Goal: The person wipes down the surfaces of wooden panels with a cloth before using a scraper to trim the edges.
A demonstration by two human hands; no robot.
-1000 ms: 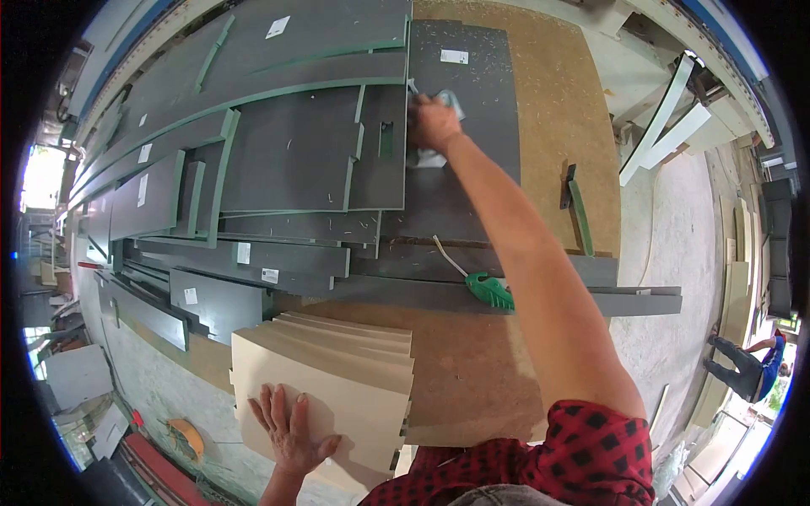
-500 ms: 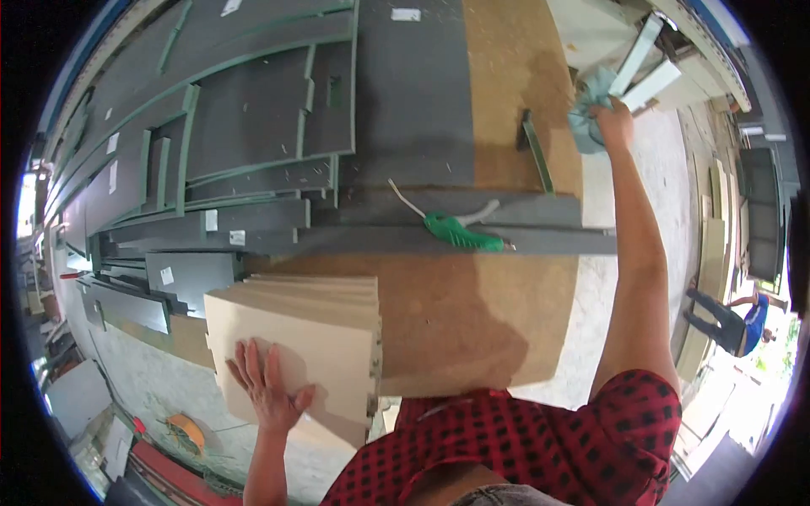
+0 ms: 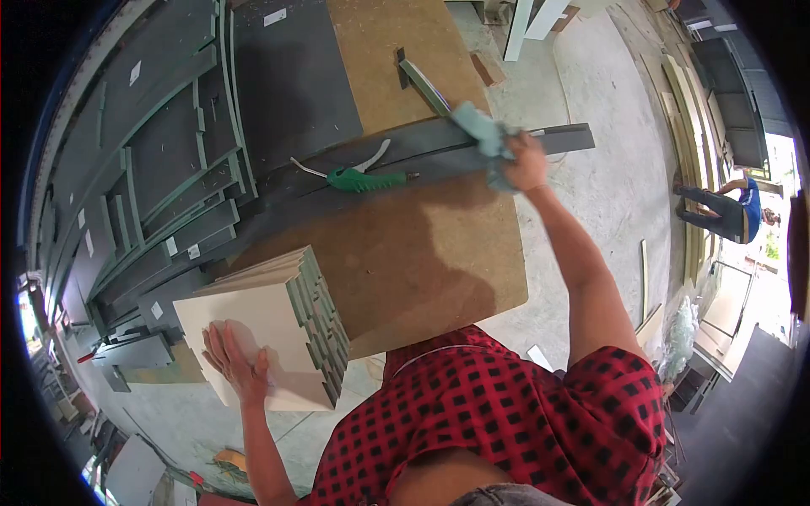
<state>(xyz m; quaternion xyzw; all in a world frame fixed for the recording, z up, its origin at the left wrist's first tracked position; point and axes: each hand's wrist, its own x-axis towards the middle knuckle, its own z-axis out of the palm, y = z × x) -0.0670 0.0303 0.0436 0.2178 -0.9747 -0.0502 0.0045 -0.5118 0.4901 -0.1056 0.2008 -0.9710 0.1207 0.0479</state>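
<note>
My left hand (image 3: pixel 234 363) lies flat with spread fingers on the top of a stack of cream boards (image 3: pixel 291 337), whose notched edges are dark green. In my right hand (image 3: pixel 525 162) is a crumpled pale green cloth (image 3: pixel 491 139), blurred at its edges, over the right part of the long dark grey boards (image 3: pixel 439 152). On these boards rests a tool with a green handle (image 3: pixel 364 179) and a pale curved part. A narrow green-edged strip with a dark crosspiece (image 3: pixel 422 86) lies on the brown board behind.
Many dark grey panels with green edges (image 3: pixel 169 160) are piled on the left. The brown work surface (image 3: pixel 396 253) extends in front of me. White strips (image 3: pixel 531 25) stand beyond it at the upper right. A person in a blue top (image 3: pixel 734 211) is far right.
My right hand has come nearer with the cloth, from beside the white strips to above the long grey boards. My view has shifted to the right. The left hand stays on the stack.
</note>
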